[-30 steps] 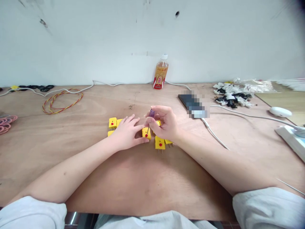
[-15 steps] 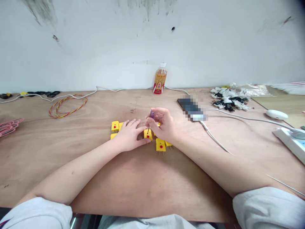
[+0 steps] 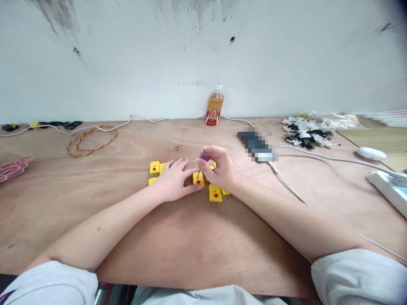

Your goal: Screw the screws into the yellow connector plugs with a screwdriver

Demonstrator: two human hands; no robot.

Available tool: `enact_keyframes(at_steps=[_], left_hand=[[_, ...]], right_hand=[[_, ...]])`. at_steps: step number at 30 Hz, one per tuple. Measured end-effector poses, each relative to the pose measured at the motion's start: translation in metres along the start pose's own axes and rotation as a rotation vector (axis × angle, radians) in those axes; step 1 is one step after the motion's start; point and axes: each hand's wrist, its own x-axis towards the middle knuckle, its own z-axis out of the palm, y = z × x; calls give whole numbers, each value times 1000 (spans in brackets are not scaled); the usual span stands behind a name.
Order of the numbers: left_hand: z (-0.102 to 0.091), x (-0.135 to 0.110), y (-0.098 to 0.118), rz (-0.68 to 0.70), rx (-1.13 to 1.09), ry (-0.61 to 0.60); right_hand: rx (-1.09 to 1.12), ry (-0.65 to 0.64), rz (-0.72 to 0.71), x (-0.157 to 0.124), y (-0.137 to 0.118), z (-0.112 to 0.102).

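A small screwdriver with a purple handle [image 3: 204,156] is pinched in my right hand [image 3: 221,167], its thin shaft pointing down. The tip meets the red-marked centre of a yellow two-pin connector [image 3: 198,179]. My left hand [image 3: 173,183] grips that connector between thumb and forefinger. Several similar connectors lie around the hands on the table, including one near the front [image 3: 215,194] and one at the left [image 3: 154,167]. Others are partly hidden behind my fingers.
The plywood table [image 3: 127,169] holds a twisted red-yellow wire [image 3: 91,142], a bottle [image 3: 214,106], a pixelated phone [image 3: 254,146] on a white cable, a heap of black-and-white parts [image 3: 305,133], pink clips [image 3: 12,168], and a power strip [image 3: 388,190]. A wall stands behind.
The head view has shifted, so the table sits higher and looks smaller in the frame. Both hands stay on the same connector, with the screwdriver tip still at its centre.
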Motion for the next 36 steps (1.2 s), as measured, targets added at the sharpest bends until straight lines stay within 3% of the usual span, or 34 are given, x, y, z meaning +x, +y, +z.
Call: enact_keyframes(at_steps=[11, 17, 23, 26, 32, 36], left_hand=[[0, 1, 2, -7, -6, 4], [0, 0, 1, 31, -30, 64], [-2, 0, 3, -11, -30, 14], [-2, 0, 3, 4, -19, 18], [0, 0, 2, 20, -22, 42], [-2, 1, 4, -4, -25, 16]], right_hand=[[56, -64, -120, 10, -6, -4], [161, -73, 4, 13, -23, -4], [93, 25, -86, 15, -22, -4], [101, -9, -76, 14, -21, -3], [197, -56, 113, 11, -26, -1], [60, 36, 10, 10, -24, 0]])
